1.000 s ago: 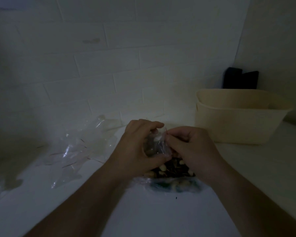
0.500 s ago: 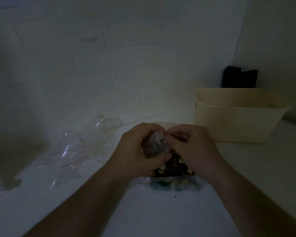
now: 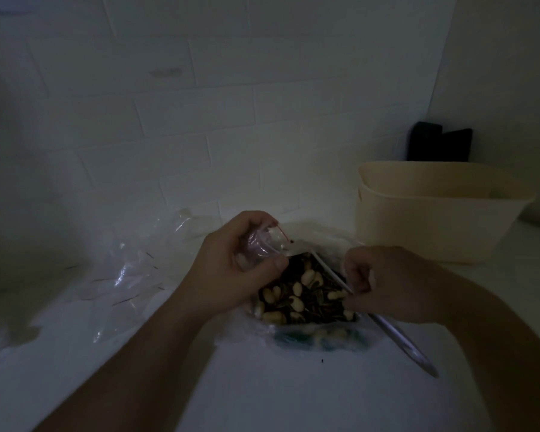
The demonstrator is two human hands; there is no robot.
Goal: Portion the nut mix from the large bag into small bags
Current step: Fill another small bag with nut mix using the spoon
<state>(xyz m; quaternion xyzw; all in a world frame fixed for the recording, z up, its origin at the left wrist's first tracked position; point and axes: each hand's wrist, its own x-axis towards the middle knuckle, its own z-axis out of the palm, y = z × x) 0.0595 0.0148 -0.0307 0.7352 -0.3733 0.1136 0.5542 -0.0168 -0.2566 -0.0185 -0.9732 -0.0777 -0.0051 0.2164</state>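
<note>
The big bag [image 3: 306, 302] lies open on the white counter [image 3: 262, 394], full of pale nuts and dark seeds. Just above its left edge the left hand [image 3: 231, 269] grips a small bag [image 3: 262, 247], fingers and thumb curled round it; its contents are unclear. The right hand [image 3: 384, 285], fingers curled, holds a slim spoon handle [image 3: 399, 341] at the big bag's right edge. Empty clear bags [image 3: 122, 269] lie to the left; a cream tub [image 3: 440, 219] stands behind on the right, with a dark object [image 3: 438, 145] beyond it.
</note>
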